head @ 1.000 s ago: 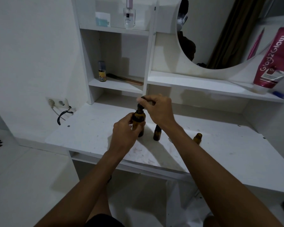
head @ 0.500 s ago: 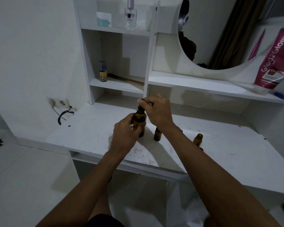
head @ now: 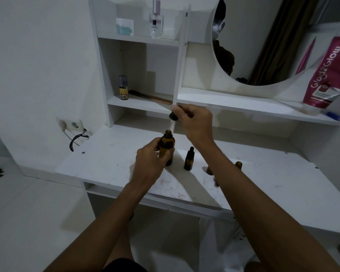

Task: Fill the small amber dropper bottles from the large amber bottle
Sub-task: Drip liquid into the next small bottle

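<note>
Amber glass is what the task turns on, and glass of this kind looks rigid, smooth and breakable. The large amber bottle (head: 166, 148) stands on the white worktop (head: 110, 161), uncapped, with the left hand (head: 151, 160) wrapped round its lower body and closed firmly on it. That is a sound place to hold it: the wide body gives the palm purchase, whereas the narrow neck would let it pivot. It probably has some weight if full, and a wet wall would be slippery.

Just above the large amber bottle's mouth, the right hand (head: 194, 122) pinches the black bulb and collar of the dropper (head: 173, 122). Its thin clear tube hangs down towards the neck, the tip at or barely inside the opening. The tube looks the frailest part, so the collar is the place to grip, and the rubber bulb would yield under a squeeze.

To the right of the large amber bottle stands a capped small dropper bottle (head: 189, 160), light and easy to tip. Further right, an open small bottle (head: 238, 165) shows partly behind the right forearm.
</note>
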